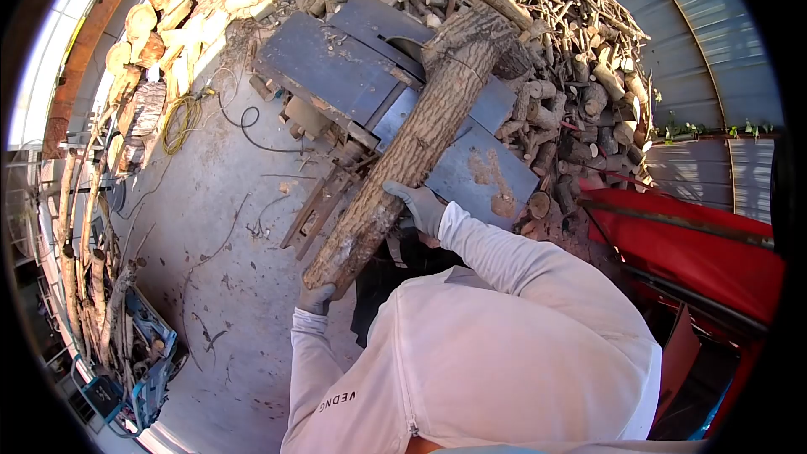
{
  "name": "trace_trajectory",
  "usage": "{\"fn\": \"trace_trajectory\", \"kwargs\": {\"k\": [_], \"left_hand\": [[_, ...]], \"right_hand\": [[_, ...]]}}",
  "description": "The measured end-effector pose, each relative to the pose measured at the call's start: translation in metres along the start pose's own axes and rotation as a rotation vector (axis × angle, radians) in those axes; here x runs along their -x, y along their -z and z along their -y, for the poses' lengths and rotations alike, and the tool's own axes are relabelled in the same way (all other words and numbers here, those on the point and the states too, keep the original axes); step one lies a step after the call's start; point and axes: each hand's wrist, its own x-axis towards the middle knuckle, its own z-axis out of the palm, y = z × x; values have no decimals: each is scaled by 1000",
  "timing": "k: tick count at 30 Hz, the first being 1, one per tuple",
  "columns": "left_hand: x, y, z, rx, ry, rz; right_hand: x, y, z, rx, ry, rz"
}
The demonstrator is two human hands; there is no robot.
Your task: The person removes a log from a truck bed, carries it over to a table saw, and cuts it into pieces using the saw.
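Observation:
A long, thick log (403, 147) with rough bark lies slanted over a grey metal saw table (332, 63), its forked far end beside a partly hidden round blade (408, 48). The near end of the log juts out past the table's edge toward my body. My left hand (316, 298), in a grey glove, grips that near end from below. Farther up, my right hand (419, 206), also gloved, is wrapped round the log's right side, its thumb on the bark.
Cut logs (580, 105) are heaped behind and right of the table. Split wood (147, 29) is stacked at the upper left. A yellow cord (178, 124) and black cable (248, 122) lie on the floor. Long branches (92, 261) stand at left; a red machine (681, 240) is at right.

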Motion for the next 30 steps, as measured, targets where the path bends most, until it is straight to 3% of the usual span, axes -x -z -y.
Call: {"fn": "trace_trajectory", "kwargs": {"k": [13, 22, 30], "left_hand": [[-8, -1, -15, 49, 19, -2], [-13, 38, 11, 18, -11, -72], [-16, 16, -8, 24, -24, 22]], "right_hand": [[-25, -6, -10, -68, 201, 17], [-22, -13, -3, -59, 126, -4], [-37, -6, -12, -44, 119, 13]]}}
